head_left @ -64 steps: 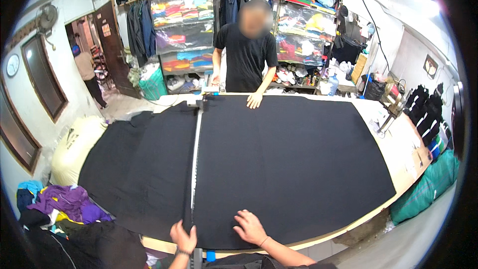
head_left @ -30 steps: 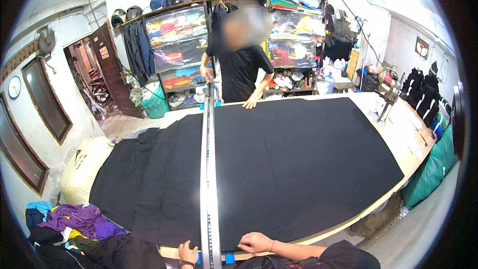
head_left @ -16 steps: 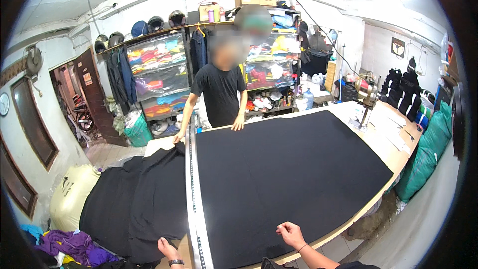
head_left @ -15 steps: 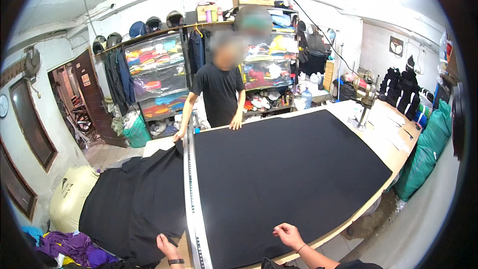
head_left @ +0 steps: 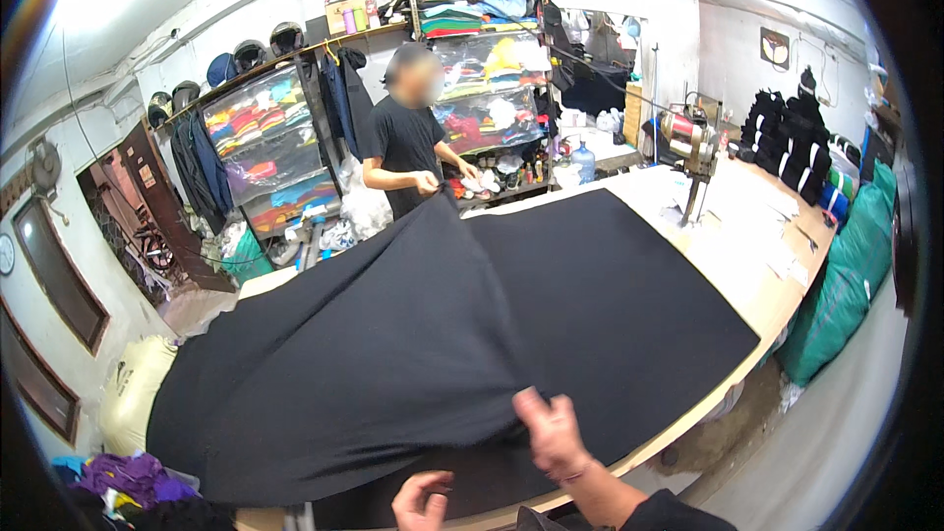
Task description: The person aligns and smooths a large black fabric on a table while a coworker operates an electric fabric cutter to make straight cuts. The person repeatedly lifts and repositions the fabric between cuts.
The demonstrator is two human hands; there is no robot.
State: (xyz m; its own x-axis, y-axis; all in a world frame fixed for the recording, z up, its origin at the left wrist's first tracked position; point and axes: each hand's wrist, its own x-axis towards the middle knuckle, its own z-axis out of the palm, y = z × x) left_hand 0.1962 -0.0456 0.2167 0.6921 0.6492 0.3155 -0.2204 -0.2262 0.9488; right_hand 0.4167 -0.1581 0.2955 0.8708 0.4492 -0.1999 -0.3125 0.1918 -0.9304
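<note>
A large sheet of black fabric is lifted and drawn rightward over a flat black piece on the pale table. My right hand, slightly blurred, grips the lifted sheet's near edge. My left hand is just below that edge, fingers curved and apart, with nothing visible in them. Across the table a person in black pinches the sheet's far corner in one hand. The metal rail is mostly hidden under the fabric; its near end shows at the bottom.
A pale sack and piled colourful clothes are at the left. A metal machine, loose papers and black bundles are at the table's right. Green sacks lie along the right edge. Shelves of bagged garments line the back wall.
The left fabric has been pulled up and rightward, covering most of the rail. My right hand has taken its edge; my left hand has let go and moved right. The view has turned.
</note>
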